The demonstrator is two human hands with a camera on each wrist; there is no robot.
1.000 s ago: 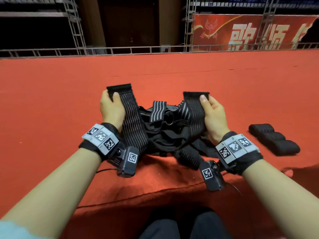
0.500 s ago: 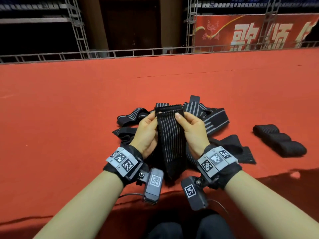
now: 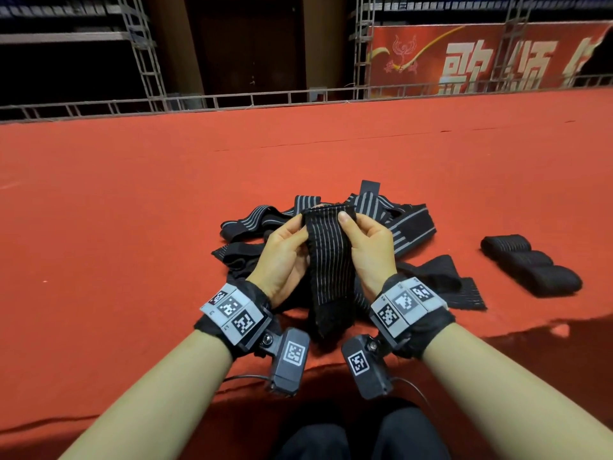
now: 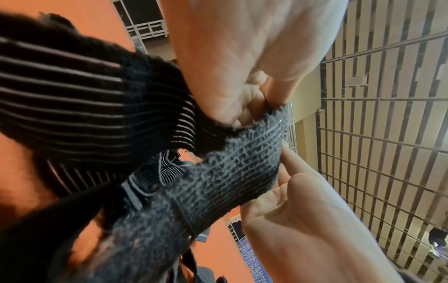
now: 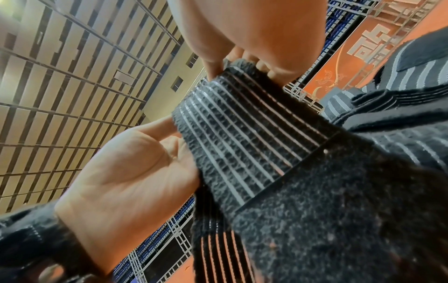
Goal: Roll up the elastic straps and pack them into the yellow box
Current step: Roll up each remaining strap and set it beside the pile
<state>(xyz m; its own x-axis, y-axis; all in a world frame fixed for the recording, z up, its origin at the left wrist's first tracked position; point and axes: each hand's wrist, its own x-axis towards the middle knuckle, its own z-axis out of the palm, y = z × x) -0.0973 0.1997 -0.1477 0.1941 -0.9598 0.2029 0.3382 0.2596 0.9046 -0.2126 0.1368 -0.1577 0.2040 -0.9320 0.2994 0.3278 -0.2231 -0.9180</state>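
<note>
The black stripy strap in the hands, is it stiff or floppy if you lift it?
Probably floppy: the strap droops from where the left hand and right hand pinch its top edge. It looks light, since fingertips alone hold it. Its fuzzy end likely grips rather than slips.

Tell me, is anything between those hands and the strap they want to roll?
No. The left hand and right hand both already pinch the top end of the striped strap. The rest hangs free over the loose pile. No yellow box is in view.
</note>
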